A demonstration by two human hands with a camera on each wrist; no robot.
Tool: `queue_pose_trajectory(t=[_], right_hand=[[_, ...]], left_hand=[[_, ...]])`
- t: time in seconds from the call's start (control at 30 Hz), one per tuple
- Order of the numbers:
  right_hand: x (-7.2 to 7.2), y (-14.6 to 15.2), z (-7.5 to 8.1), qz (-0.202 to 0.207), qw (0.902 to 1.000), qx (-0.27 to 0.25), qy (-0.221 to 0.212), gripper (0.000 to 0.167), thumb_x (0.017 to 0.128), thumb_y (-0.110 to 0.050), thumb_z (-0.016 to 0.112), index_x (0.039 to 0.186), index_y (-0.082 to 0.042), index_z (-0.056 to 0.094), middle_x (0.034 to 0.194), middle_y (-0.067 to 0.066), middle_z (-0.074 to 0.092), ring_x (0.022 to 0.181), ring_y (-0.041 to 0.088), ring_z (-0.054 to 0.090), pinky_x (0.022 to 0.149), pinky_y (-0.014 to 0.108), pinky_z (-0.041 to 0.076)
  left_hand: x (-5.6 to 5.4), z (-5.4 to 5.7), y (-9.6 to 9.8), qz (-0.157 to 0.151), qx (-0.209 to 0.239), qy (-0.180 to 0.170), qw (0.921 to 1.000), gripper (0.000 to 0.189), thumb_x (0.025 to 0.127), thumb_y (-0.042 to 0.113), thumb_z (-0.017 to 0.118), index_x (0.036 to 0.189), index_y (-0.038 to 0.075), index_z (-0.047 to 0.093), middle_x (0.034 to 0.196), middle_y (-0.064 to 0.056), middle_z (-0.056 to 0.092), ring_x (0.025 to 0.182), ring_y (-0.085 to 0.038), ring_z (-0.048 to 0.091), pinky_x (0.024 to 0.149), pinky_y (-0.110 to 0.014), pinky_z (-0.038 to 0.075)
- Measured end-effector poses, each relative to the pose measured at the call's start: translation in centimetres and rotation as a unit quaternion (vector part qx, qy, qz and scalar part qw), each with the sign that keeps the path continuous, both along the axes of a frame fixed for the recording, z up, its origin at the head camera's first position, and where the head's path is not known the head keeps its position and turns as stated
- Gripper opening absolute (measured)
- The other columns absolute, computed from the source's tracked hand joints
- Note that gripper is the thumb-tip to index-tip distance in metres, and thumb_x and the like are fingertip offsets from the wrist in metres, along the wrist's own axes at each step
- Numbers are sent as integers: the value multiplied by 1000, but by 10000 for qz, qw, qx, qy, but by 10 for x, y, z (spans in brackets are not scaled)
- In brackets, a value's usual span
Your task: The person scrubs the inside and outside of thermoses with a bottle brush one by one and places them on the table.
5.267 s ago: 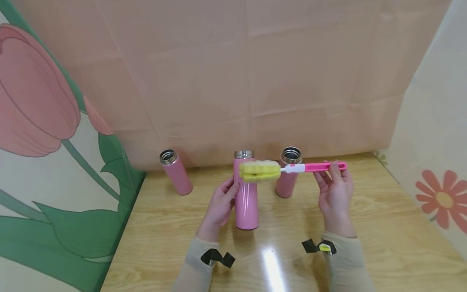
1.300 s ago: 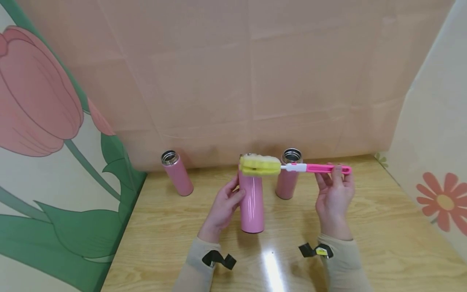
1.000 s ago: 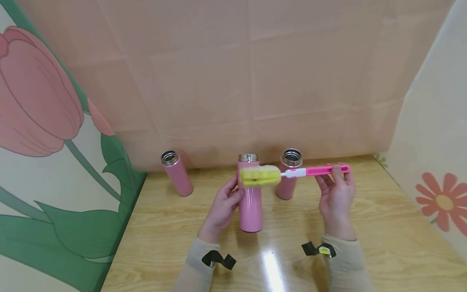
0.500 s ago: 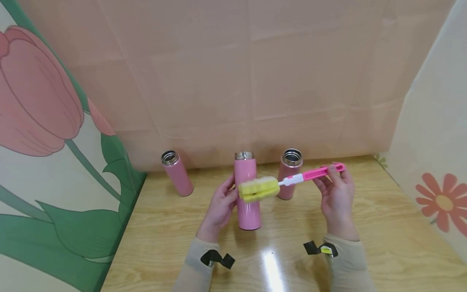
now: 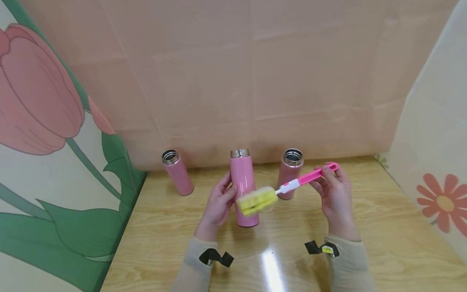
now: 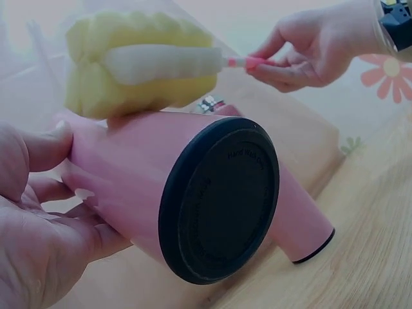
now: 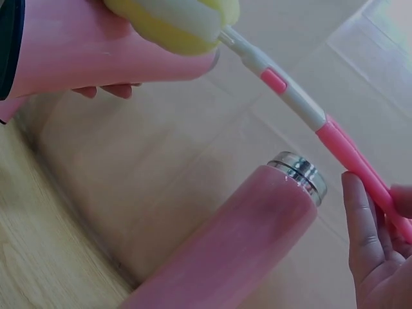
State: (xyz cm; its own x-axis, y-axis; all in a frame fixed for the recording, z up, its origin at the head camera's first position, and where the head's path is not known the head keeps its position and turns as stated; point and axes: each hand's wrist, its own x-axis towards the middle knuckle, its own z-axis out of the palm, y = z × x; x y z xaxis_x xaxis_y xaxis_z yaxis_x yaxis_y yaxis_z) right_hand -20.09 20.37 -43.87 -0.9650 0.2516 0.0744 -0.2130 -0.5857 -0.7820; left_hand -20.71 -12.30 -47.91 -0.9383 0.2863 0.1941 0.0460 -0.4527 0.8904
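My left hand (image 5: 217, 201) grips a pink steel bottle (image 5: 242, 174) from its left side, lifted off the table. The bottle's metal neck points up and away, and its black base (image 6: 222, 199) faces the left wrist camera. In my right hand (image 5: 335, 196) the pink end of a bottle brush (image 5: 290, 185) is pinched between thumb and fingers. The brush's yellow sponge head (image 5: 256, 201) lies against or just in front of the bottle's side; in the left wrist view sponge and bottle appear to touch. The far side of the held bottle is hidden.
Two more lidless pink bottles stand on the wooden table (image 5: 164, 239): one at the back left (image 5: 178, 173), the other at the back right (image 5: 289, 174) behind the brush. A peach cloth backdrop (image 5: 204, 81) rises behind, with flower-patterned walls on both sides.
The sponge head has moved down along the bottle's front, and the brush has tilted from level to handle-high. The held bottle has shifted slightly left and up. Both grips stay the same.
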Motion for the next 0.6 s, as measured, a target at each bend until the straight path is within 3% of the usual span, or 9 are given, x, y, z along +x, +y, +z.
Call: queue_pose_trajectory(t=[0.17, 0.4, 0.6], right_hand=[[1, 2, -1, 241, 9994, 229, -43, 15, 104, -16, 71, 114, -7, 64, 101, 6, 71, 85, 16, 74, 80, 32, 65], [1, 4, -2, 707, 9946, 755, 48, 8, 108, -12, 64, 115, -9, 63, 99, 4, 72, 83, 15, 73, 79, 33, 65], [1, 3, -2, 757, 9928, 931, 42, 7, 109, -12, 63, 115, -10, 63, 99, 4, 72, 83, 15, 72, 79, 32, 65]], left_hand=[[0, 0, 0, 76, 81, 29, 9999, 62, 110, 3, 51, 168, 3, 28, 166, -17, 38, 131, -21, 60, 108, -37, 53], [-1, 2, 1, 262, 202, -75, 9994, 60, 112, 5, 47, 168, 3, 27, 163, -18, 40, 129, -24, 60, 107, -37, 54], [0, 3, -1, 225, 152, -48, 9996, 59, 113, 8, 47, 169, 3, 27, 165, -18, 38, 132, -26, 58, 108, -38, 53]])
